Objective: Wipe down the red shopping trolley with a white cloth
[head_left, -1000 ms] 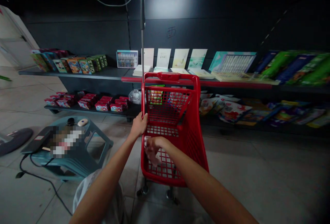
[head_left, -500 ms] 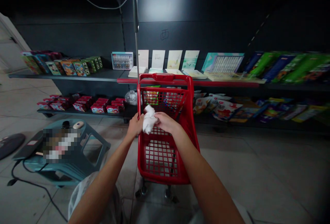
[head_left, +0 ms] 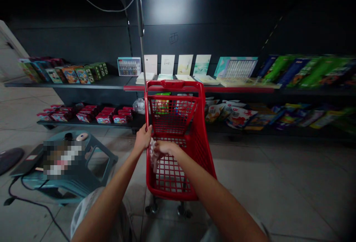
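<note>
A red plastic shopping cart [head_left: 208, 149] stands in front of me with its grid basket facing up. My left hand [head_left: 142, 138] is closed around the cart's left rim. Inside the basket, my right hand [head_left: 166, 148] grips a crumpled white cloth [head_left: 154, 159]. The cloth lies against the inner side of the left wall, just below my left hand, and hangs down a little. My right fingers are partly hidden by the cloth.
Behind the cart run shelves [head_left: 105, 83] with boxes, booklets [head_left: 167, 65] and snack bags [head_left: 239, 115]. A metal pole [head_left: 144, 56] rises at the cart's left side. A blue-grey plastic stool [head_left: 107, 160] with devices and a black cable [head_left: 36, 202] is at left.
My right hand has moved down and slightly left with the cloth, from near the rim to deeper along the left wall. My left hand stays on the rim.
</note>
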Available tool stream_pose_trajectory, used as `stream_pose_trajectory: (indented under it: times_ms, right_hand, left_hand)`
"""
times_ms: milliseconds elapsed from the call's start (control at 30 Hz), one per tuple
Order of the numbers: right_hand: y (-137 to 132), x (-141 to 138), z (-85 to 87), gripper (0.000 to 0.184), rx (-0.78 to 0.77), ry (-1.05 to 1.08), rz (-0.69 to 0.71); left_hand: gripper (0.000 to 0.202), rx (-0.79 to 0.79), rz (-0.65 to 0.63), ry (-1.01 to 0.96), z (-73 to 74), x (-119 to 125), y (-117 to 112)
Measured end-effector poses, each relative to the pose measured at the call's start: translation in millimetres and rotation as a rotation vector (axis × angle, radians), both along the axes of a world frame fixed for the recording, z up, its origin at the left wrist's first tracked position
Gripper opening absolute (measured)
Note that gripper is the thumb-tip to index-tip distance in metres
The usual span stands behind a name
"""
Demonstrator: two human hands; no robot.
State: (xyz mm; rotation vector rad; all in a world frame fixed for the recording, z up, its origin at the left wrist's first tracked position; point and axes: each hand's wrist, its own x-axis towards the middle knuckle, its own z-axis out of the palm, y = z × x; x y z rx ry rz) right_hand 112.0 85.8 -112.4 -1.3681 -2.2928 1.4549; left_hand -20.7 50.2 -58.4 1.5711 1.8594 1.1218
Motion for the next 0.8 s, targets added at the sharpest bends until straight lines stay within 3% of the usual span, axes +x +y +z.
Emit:
stream_pose_trajectory:
  times_ms: [67,167,200,333,433,467,533,667,733,800]
  right_hand:
    - [5.1,5.3,8.1,0.024,0.07,0.073,-0.18]
    - [17.3,13.2,31.0,0.039,0.342,0.186,-0.562]
    - [22.9,15.1,40.3,0.043,0.449,0.208,-0.625]
    - [55.4,12.1,70.4,0.066,0.885,0.278,-0.503]
    - [80.3,0.7,65.0,0.072,1.077,0.239,-0.381]
    - [84.7,-2.8,55.5,0.072,1.057,0.195,-0.334]
    - [83.5,-6.2,27.4,0.069,0.871,0.08,-0.249]
    - [48.0,7.1,-31.9,0.046,0.479,-0.033,-0.164]
    - [29.0,20.2,-45.1,0.032,0.397,-0.001,-0.134]
    - [20.9,31.7,-43.7,0.021,0.324,0.045,-0.106]
  left_hand:
    - [0.041,-0.008,-0.008,0.006,0.9,1.3,-3.3]
    - [0.042,-0.022,-0.025,-0.005,3.6,3.7,-8.9]
    - [0.042,-0.024,-0.028,-0.012,4.8,4.7,-10.9]
    - [0.044,-0.06,-0.022,-0.018,9.7,10.2,-20.2]
    - [0.044,-0.088,-0.015,-0.009,11.5,15.9,-28.7]
    - [0.043,-0.088,-0.018,-0.01,11.5,17.7,-31.6]
    - [0.042,-0.087,-0.029,-0.023,10.8,20.3,-36.4]
    - [0.043,-0.074,-0.041,-0.047,9.8,20.2,-39.9]
    - [0.043,-0.073,-0.039,-0.041,10.3,18.3,-39.3]
    - [0.043,-0.084,-0.031,-0.032,11.3,16.7,-38.8]
